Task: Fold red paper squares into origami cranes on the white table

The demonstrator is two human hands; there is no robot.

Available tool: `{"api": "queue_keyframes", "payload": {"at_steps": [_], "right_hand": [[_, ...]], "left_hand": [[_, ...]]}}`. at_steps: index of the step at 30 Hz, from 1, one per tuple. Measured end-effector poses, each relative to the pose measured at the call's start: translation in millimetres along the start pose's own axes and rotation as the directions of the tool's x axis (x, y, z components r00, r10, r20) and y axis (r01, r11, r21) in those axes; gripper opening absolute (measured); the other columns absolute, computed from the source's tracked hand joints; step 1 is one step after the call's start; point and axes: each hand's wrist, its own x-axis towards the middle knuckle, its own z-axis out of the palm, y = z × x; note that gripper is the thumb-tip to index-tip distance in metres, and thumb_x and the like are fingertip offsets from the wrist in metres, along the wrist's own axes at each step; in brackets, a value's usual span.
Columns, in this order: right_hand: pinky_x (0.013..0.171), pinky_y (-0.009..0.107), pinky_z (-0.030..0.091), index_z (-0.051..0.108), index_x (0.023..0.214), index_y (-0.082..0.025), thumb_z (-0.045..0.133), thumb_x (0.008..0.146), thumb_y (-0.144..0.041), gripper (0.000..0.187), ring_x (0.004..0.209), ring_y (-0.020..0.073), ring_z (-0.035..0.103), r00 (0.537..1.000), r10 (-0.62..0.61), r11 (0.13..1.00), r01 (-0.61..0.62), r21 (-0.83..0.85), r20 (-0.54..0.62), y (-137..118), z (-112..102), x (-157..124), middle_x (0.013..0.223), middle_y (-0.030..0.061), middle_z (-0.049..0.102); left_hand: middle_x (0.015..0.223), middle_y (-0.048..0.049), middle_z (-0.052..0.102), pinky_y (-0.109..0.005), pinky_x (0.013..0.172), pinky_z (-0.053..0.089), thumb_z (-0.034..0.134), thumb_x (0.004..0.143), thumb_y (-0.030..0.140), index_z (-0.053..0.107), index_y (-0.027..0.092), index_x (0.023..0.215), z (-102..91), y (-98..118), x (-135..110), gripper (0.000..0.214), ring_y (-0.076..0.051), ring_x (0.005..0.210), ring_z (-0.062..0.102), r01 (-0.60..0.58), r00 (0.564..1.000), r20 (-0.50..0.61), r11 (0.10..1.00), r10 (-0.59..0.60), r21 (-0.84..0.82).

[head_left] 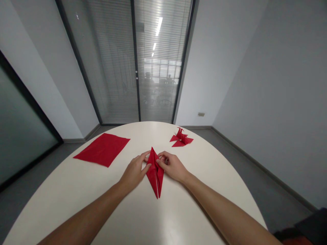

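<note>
A piece of red origami paper (153, 173), folded into a long diamond, is in front of me at the middle of the table. Its lower end splits into two narrow points, and a single tip points away from me. My left hand (135, 170) grips its left edge, thumb on top and fingers at the side. On the opposite edge, my right hand (173, 165) pinches the paper between thumb and curled fingers. The undersides of the fingers are partly hidden.
A flat red sheet (103, 149) lies on the round white table (133, 221) at the left. Red folded paper cranes (182, 139) rest near the far right edge. Beyond the table stands a glass partition with blinds (112, 68). A dark object (311, 226) shows at lower right.
</note>
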Motion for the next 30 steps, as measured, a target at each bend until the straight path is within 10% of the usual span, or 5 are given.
{"api": "queue_keyframes", "payload": {"at_steps": [15,30], "right_hand": [[0.052,0.024,0.037,0.053,0.091,-0.021,0.054,0.09,-0.036,0.015,0.051,0.0136,0.054,0.985,0.12,0.992,-0.115,0.041,-0.123,14.2,0.7,2.5,0.059,-0.0046,0.061],[0.058,0.026,0.049,0.051,0.097,-0.021,0.042,0.099,-0.045,0.026,0.056,0.0159,0.067,0.986,0.148,0.982,-0.137,0.134,-0.082,23.7,-1.1,4.4,0.069,-0.0002,0.07]], "left_hand": [[0.107,-0.0063,0.07,-0.039,0.093,0.049,0.054,0.09,0.018,0.062,0.021,0.107,-4.1,18.0,-5.7,0.018,-0.023,0.1,0.063,-0.108,0.994,0.011,0.986,0.107,0.126],[0.126,-0.0114,0.067,-0.047,0.1,0.049,0.052,0.094,0.022,0.055,0.021,0.139,-1.1,15.3,-10.6,0.045,-0.027,0.113,0.059,-0.23,0.969,0.142,0.946,0.202,0.229]]}}
